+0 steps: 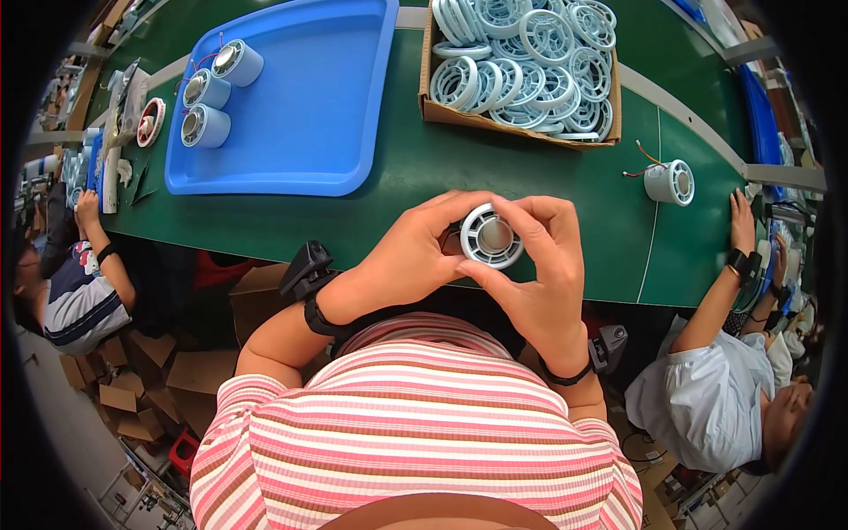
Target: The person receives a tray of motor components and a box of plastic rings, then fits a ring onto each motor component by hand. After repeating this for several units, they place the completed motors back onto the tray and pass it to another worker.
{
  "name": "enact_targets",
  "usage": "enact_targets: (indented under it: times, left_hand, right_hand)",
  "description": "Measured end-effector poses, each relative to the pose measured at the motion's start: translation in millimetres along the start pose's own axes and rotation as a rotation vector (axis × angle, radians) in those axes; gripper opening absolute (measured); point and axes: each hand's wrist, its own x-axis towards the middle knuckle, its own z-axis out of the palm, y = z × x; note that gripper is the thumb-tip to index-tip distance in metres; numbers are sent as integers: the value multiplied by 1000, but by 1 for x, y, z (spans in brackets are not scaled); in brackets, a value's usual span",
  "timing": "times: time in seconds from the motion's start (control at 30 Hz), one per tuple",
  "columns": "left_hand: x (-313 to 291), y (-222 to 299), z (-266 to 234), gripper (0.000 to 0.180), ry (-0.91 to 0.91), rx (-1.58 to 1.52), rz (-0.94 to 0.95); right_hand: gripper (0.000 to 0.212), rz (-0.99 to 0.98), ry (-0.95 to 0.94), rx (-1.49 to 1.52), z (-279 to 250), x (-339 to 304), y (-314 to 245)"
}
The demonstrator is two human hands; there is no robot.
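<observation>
Between my two hands, near the table's front edge, is a small round motor-like unit (492, 237). Its facing end has a pale spoked ring around a silver metal disc. My left hand (422, 238) grips it from the left, and some of its fingers are hidden behind the unit. My right hand (546, 256) closes on it from the right, with thumb and fingers at the ring's rim. Farther right stands a similar pale-blue cylinder (669, 183) with thin wires. Several more wired cylinders (206, 126) sit at the left of the blue tray (305, 184).
A cardboard box (521, 129) heaped with pale-blue spoked rings (546, 37) stands at the far edge of the green table (415, 168). A red-and-white ring (151, 122) lies left of the tray. Other people's hands rest on the table at right (742, 221) and left (87, 210).
</observation>
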Motion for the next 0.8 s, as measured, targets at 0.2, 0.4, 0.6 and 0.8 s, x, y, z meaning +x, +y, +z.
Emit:
enact_targets:
  times: [0.2,0.4,0.6,0.8]
  left_hand:
    - [-1,-3,0,63,3,-73,-36]
    - [-1,3,-2,64,-5,-5,-45]
    - [-1,-2,-1,64,-11,3,-37]
    - [2,-3,-3,65,-44,-29,-51]
  right_hand:
    - [63,25,38,-1,0,-2,0]
    - [63,26,52,19,3,1,2]
    - [63,-31,17,40,-1,1,6]
    - [62,61,-45,18,-6,3,-2]
